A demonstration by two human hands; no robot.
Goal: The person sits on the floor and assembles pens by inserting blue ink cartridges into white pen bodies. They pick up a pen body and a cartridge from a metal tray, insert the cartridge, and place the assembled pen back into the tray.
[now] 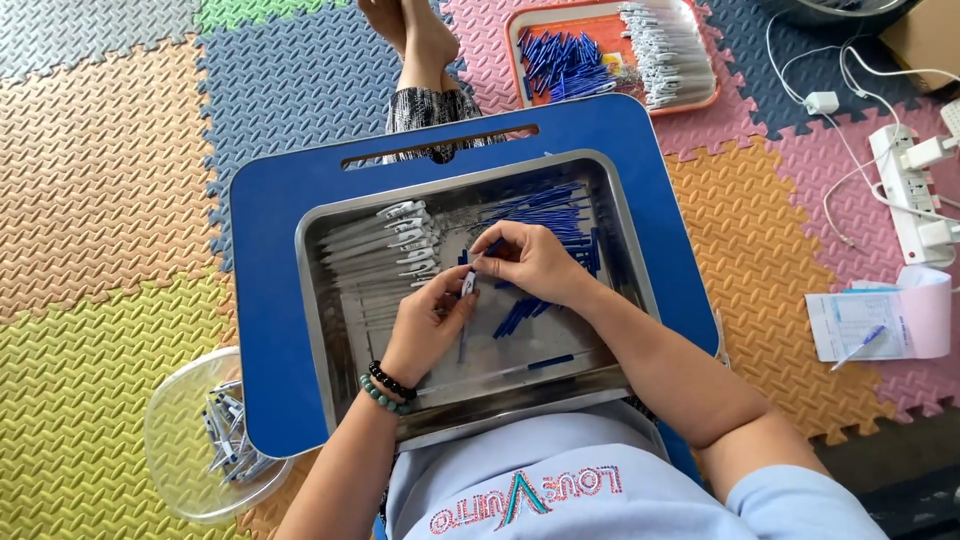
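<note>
A steel tray (330, 330) rests on a blue lap desk (265, 260) over my legs. Clear pen barrels with clips (385, 240) lie in its left part, blue refills and small blue pieces (560, 215) in its right part. My left hand (428, 325) holds a clear pen barrel (467, 285) upright over the tray's middle. My right hand (535, 262) pinches a small blue piece (494, 246) at the barrel's top. Both hands meet there. One assembled pen (505, 370) lies near the tray's front edge.
A clear plastic bowl (175, 440) with finished pens sits on the foam mat at lower left. An orange tray (610, 50) of blue and white pen parts lies beyond the desk. A power strip (905, 185), cables and a notepad with pen (870, 325) are at right.
</note>
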